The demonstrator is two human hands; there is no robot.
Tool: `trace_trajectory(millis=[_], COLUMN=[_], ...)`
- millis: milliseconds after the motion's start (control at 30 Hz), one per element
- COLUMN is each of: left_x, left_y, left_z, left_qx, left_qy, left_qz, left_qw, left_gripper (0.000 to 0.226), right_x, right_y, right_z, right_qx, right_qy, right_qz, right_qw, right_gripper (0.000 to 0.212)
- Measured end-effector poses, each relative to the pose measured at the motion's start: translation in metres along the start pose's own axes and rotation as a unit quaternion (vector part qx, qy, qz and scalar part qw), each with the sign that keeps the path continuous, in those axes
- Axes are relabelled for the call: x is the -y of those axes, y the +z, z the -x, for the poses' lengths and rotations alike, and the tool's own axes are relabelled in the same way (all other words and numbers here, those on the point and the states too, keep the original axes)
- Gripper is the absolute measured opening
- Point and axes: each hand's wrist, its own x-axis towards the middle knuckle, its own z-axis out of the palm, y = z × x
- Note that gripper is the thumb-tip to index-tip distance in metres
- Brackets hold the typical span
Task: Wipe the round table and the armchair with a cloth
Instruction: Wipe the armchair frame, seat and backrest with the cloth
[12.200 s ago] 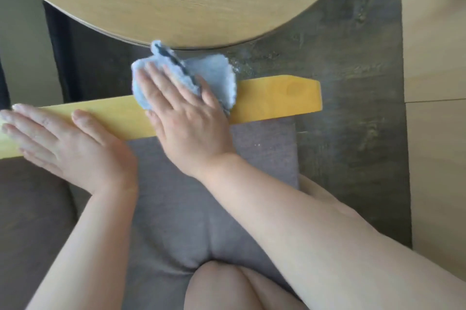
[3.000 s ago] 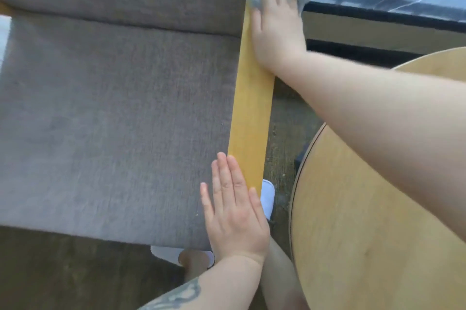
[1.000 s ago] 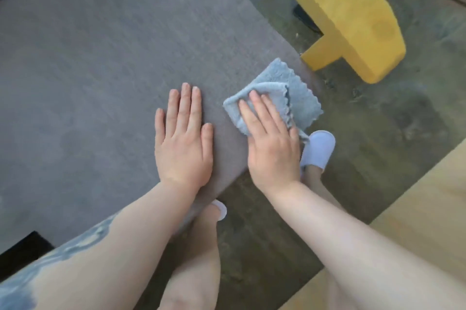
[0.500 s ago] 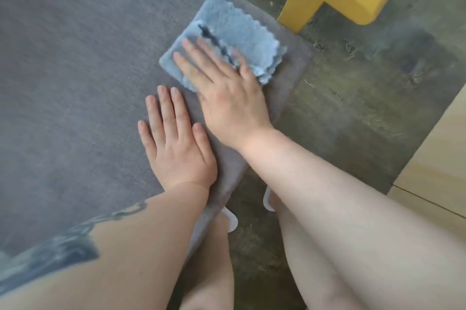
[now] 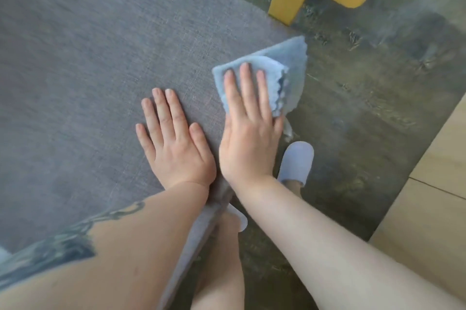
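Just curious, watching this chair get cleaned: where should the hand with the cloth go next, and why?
Probably sweep the right hand and blue cloth leftward, away from the corner, across the grey seat cushion. The cloth already overhangs the cushion's edge, the left hand rests flat beside it, and a broad stretch of fabric lies beyond.

No readable text, label, brand, number or sign | cloth [image 5: 290, 57]: plain blue, unmarked | seat cushion [image 5: 100, 57]: plain grey weave | forearm tattoo [image 5: 63, 246]: dark pattern, blurred, no legible lettering
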Motion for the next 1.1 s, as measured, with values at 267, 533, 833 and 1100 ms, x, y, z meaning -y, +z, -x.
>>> trace_trajectory(millis=[267,533,833,1100], left_x=[-0.001,-0.002,0.001,0.019], left_y=[-0.002,-0.003,-0.003,-0.022], left_z=[0.002,0.002,0.002,0.004], left_qx=[0.001,0.008,0.01,0.05], left_qy=[0.009,0.004,-0.006,0.001], left_qz=[-0.003,0.003,0.006,0.056], left_qw=[1.0,1.0,1.0,0.997], left_gripper=[0.063,0.063,0.064,0.06], right_x=[-0.035,-0.04,-0.005,0.027], right_y=[-0.01,-0.011,0.008,0.01], right_z=[-0.036,-0.075,-0.081,-0.006], right_qx=[-0.034,0.02,0.018,0.059], right_qy=[-0.032,-0.248,-0.299,-0.201], right_qz=[0.005,0.061,0.015,-0.092], right_qw=[0.999,0.967,0.954,0.973], right_gripper=[0.048,0.047,0.047,0.044])
